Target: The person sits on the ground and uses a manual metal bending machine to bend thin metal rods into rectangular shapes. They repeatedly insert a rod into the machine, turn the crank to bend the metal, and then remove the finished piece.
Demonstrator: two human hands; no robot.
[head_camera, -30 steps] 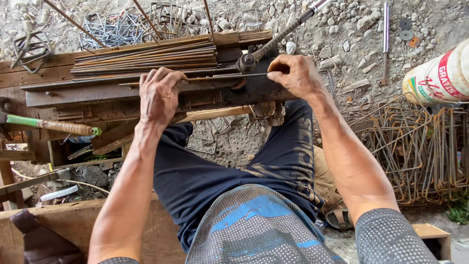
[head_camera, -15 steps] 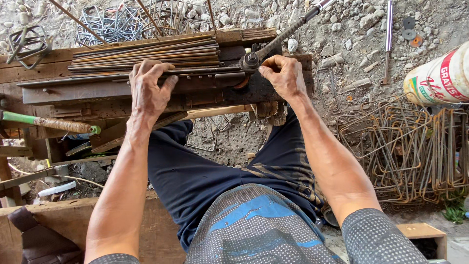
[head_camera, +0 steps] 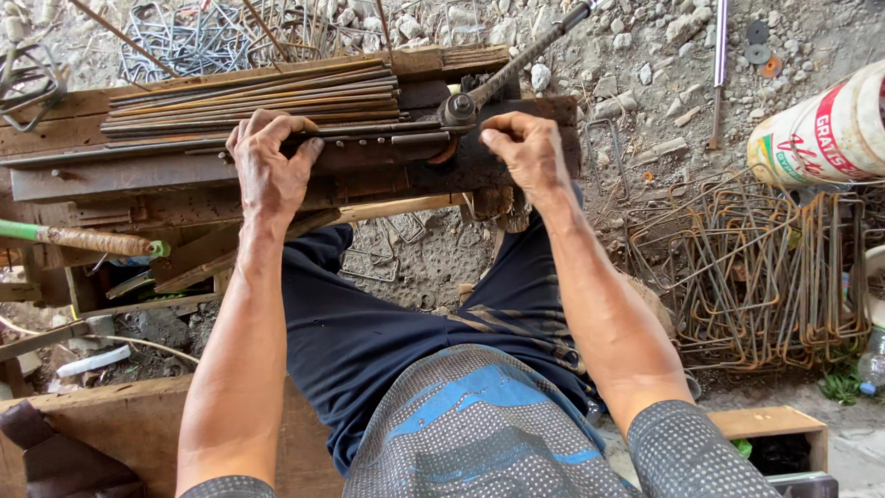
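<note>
While the left hand (head_camera: 272, 166) stays clamped on the steel rod (head_camera: 369, 138), the right hand (head_camera: 527, 152) has slid closer, pinching it.

I am sitting in an open-air rebar-bending yard, a rough outdoor workshop. I am working at a worn wooden bench (head_camera: 277, 175) that is carrying a bundle of straight steel rods (head_camera: 249, 97) and a long-handled bending lever (head_camera: 516, 60). Gravel (head_camera: 645, 55) is lying all around instead of a floor. Rusty bent stirrups (head_camera: 756, 267) are piling up beside me, and more wire loops (head_camera: 194, 37) are lying beyond the bench.
</note>
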